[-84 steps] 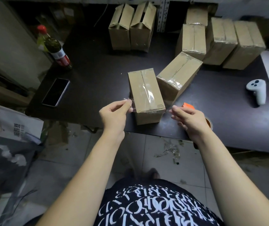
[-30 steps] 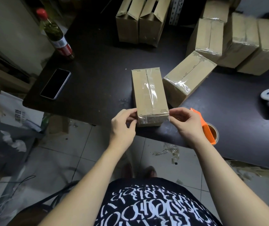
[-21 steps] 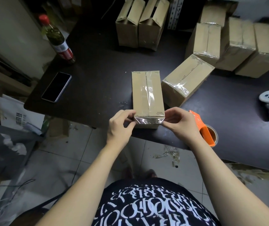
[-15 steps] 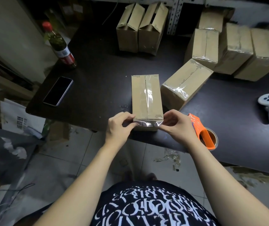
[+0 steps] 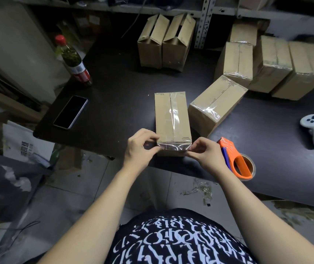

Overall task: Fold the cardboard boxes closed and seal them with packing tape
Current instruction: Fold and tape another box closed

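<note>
Head view, hands (image 5: 139,147) (image 5: 205,153) pinching tape (image 5: 173,146), box (image 5: 163,119) between

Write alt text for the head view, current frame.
A person's left-hand grip and right-hand grip pinch the two ends of a clear tape strip across the near end of a closed cardboard box on a dark table. An orange tape dispenser lies to its right; taped boxes and two open-flapped boxes sit farther back.

phone (image 5: 70,112) left of box (image 5: 172,119), dispenser (image 5: 236,161) right
</note>
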